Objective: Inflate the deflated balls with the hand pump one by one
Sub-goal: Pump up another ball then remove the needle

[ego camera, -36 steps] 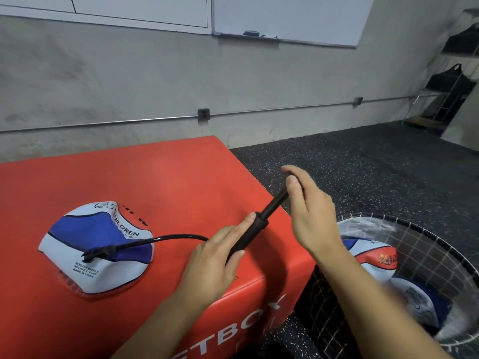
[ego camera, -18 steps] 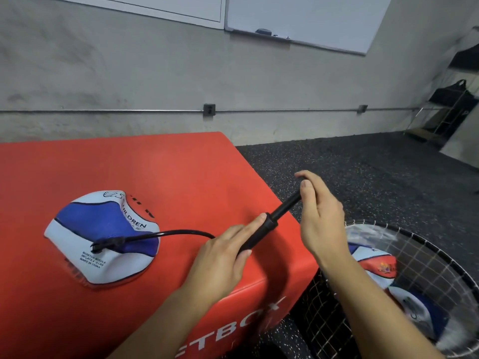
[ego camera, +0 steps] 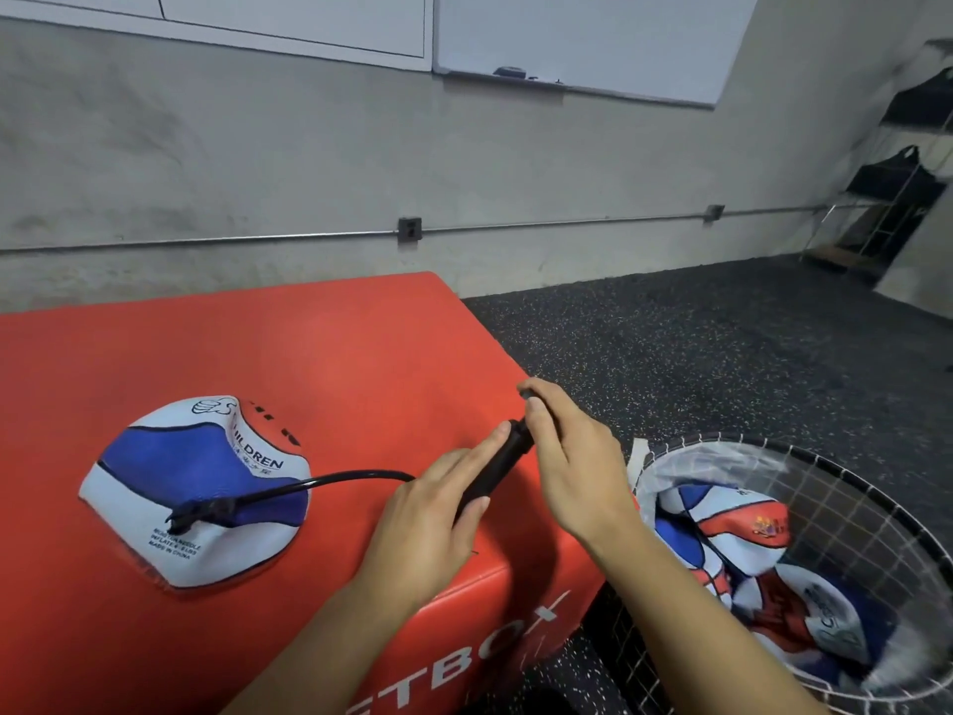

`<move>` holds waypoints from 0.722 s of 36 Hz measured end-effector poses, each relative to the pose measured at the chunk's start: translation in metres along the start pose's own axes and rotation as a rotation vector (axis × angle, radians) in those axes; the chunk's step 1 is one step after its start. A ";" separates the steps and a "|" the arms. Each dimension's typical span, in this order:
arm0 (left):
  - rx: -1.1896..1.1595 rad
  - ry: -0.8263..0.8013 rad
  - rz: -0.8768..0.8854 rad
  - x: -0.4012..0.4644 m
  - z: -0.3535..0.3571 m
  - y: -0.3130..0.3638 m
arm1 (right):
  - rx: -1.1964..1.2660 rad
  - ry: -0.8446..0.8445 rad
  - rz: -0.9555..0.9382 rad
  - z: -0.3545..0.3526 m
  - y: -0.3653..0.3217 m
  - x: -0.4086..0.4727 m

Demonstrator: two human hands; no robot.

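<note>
- Where it sits on the red padded box [ego camera: 319, 353], the deflated ball [ego camera: 196, 487] lies flattened, white and blue with a red panel, print reading "CHILDREN" partly visible.
- Hand pump [ego camera: 495, 469]: black barrel, tilted up to the right, above the box's right front edge; handle nearly pressed down to the barrel.
- Hose [ego camera: 330, 482]: black, runs from the pump's lower end leftward to a fitting seated on the ball's blue panel.
- Left hand [ego camera: 438, 513]: fingers wrapped round the pump barrel, index finger laid straight along it.
- Right hand [ego camera: 567, 467]: fingers curled over the pump handle, thumb on its near side.
- Wire basket [ego camera: 804, 451]: on the floor just right of the box, lined with clear plastic, holding further deflated balls [ego camera: 722, 534] in red, white and blue.
- Whiteboard [ego camera: 582, 38]: on the grey wall behind.
- Floor [ego camera: 722, 343]: dark speckled rubber.
</note>
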State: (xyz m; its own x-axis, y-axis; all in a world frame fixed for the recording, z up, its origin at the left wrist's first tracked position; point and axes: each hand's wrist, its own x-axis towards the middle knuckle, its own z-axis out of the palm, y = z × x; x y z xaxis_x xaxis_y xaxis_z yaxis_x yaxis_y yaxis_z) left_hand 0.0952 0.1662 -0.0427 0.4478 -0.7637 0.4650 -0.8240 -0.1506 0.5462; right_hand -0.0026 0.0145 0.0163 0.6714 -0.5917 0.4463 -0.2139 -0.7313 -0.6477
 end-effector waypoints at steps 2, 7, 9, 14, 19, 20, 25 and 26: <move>0.016 -0.011 0.018 0.000 0.001 0.001 | 0.032 0.051 0.013 -0.009 0.002 0.003; 0.044 -0.054 0.040 0.001 0.005 0.005 | 0.141 0.250 0.060 -0.047 0.012 0.021; 0.053 -0.063 0.049 0.000 0.006 0.006 | 0.164 0.312 0.079 -0.061 0.020 0.026; 0.070 -0.080 0.059 0.001 0.006 0.007 | 0.210 0.382 0.109 -0.074 0.036 0.029; 0.043 -0.078 0.037 0.000 0.005 0.006 | 0.222 0.392 0.112 -0.064 0.029 0.030; 0.033 -0.076 0.032 0.000 0.004 0.006 | 0.218 0.381 0.109 -0.060 0.027 0.030; 0.004 -0.057 0.010 0.000 0.004 0.003 | 0.196 0.290 0.080 -0.038 0.014 0.028; 0.001 -0.051 0.004 0.000 0.003 0.002 | 0.191 0.275 0.077 -0.033 0.012 0.028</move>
State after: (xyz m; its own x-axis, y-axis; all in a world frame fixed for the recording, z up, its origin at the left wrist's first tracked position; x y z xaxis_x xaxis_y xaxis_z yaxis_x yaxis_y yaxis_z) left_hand 0.0922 0.1639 -0.0440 0.4258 -0.7956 0.4310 -0.8262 -0.1477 0.5436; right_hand -0.0099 -0.0218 0.0415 0.4363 -0.7307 0.5250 -0.1024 -0.6200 -0.7779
